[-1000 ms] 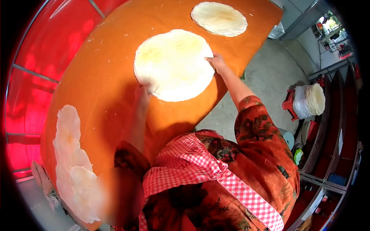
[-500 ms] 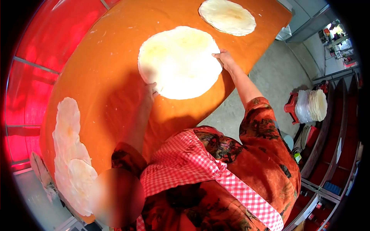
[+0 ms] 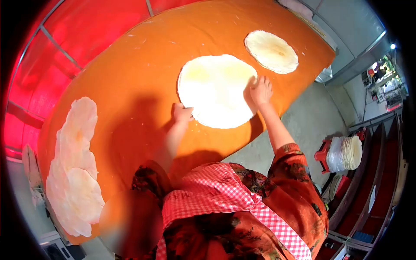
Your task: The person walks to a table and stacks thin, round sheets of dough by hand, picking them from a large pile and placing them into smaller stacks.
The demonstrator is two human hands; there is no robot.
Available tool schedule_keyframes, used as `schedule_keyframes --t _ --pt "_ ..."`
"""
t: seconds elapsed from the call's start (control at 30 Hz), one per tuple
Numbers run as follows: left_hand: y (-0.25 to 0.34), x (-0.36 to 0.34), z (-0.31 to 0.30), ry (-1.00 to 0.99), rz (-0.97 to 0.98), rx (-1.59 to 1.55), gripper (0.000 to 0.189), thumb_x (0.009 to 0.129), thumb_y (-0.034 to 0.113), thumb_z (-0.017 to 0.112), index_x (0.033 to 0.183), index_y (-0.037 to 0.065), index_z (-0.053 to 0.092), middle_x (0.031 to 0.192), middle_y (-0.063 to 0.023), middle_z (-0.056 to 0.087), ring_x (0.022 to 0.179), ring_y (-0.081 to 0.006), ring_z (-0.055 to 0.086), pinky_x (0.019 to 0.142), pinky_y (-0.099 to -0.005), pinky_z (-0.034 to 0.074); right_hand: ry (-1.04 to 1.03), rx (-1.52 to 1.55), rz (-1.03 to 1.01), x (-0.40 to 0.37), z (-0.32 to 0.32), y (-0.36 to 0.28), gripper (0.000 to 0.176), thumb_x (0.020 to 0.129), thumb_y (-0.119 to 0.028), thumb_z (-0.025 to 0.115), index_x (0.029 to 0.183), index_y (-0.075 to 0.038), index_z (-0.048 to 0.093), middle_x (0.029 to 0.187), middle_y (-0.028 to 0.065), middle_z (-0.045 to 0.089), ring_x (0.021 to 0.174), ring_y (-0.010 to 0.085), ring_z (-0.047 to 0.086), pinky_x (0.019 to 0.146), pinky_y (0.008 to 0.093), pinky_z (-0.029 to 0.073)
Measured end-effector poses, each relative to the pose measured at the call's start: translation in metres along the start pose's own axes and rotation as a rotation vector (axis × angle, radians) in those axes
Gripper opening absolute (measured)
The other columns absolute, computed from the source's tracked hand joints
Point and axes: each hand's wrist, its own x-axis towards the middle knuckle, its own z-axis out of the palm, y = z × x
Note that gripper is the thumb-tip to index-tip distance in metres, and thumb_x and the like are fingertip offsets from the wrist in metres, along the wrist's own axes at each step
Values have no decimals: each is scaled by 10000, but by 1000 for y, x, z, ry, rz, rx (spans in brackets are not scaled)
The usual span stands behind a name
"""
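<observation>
A round, pale flatbread (image 3: 216, 93), seemingly the top of a thin stack, lies brightly lit on the orange-covered table (image 3: 130, 73). At its lower left edge is my left hand (image 3: 183, 113), fingers closed at the rim. My right hand (image 3: 261, 92) is curled at the right edge, thumb side against the bread and fingertips pointing away from me. Each hand's underside is hidden. Beyond my right hand sits a smaller round flatbread stack (image 3: 272, 52), apart from the first.
Overlapping irregular flatbread sheets (image 3: 76, 173) lie along the table's left side. Red sheeting (image 3: 99, 34) borders the far left. To the right, a red stool (image 3: 321, 156) bears bagged flatbreads (image 3: 350, 153), near dark red shelving (image 3: 368, 190).
The view has shifted, so the table's contents appear lower. Both hands stay at the large flatbread's edges. My right fingers have turned from pointing leftward over the rim to pointing away along it.
</observation>
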Motion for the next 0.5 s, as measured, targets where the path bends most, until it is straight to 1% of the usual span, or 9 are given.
schedule_keyframes --t 0.03,0.07,0.1,0.17,0.23,0.3,0.4,0.47,0.5 --pt "0 -5 -1 5 44 -33 260 845 73 643 1069 54 514 951 -85 609 793 -194 616 750 -367 536 189 -122 -145 -6 -17 -27 528 761 -218 693 1219 -18 522 1298 218 507 1185 416 477 976 509 408" --pt "-4 -12 -2 8 82 -66 260 849 80 645 1071 57 511 942 -78 602 782 -186 608 741 -360 537 82 -44 -195 -9 -26 -44 560 750 -208 696 1252 -47 509 1400 198 408 1288 370 383 1027 485 358" --pt "-9 -19 -4 9 115 -99 261 853 87 646 1073 60 509 933 -71 594 771 -178 601 731 -352 537 88 25 -320 -16 -33 -61 529 770 -216 691 1249 -65 523 1378 190 441 1255 379 419 1011 490 378" --pt "-21 -23 -18 -15 160 -36 305 870 118 651 1134 62 508 995 -66 600 806 -169 610 716 -336 537 -8 172 -403 -31 -23 -85 529 769 -233 705 1243 -74 532 1384 187 439 1251 372 427 1001 491 388" --pt "-36 -31 -32 -31 217 22 315 890 146 648 1166 67 518 1020 -62 604 827 -167 618 719 -335 535 -28 248 -422 -50 -28 -100 472 781 -241 708 1196 -64 568 1342 195 484 1203 371 478 975 478 416" --pt "-52 -41 -60 -29 205 -105 310 918 193 623 1185 66 529 1039 -61 604 842 -168 624 732 -334 531 -21 303 -435 -66 -37 -103 433 790 -242 704 1165 -58 588 1315 199 508 1178 377 501 967 473 425" --pt "-65 -52 -113 0 255 -187 373 972 362 529 1182 54 547 1050 -48 599 965 -180 610 790 -347 519 150 394 -251 -83 -45 -76 364 838 -242 689 1119 -26 605 1281 189 534 1176 343 515 989 413 417" --pt "-63 -48 -142 22 296 -248 482 965 451 508 1254 66 517 1192 -93 588 1132 -226 564 926 -394 473 226 531 -1 -90 -29 -23 381 900 -275 648 1182 -30 573 1255 115 546 1179 245 511 972 349 405" --pt "-59 -39 -149 18 279 -303 570 977 490 448 1327 40 466 1317 -135 536 1246 -261 500 992 -415 434 254 699 185 -98 -20 5 372 911 -282 632 1176 -28 570 1255 119 550 1184 248 509 980 354 403"
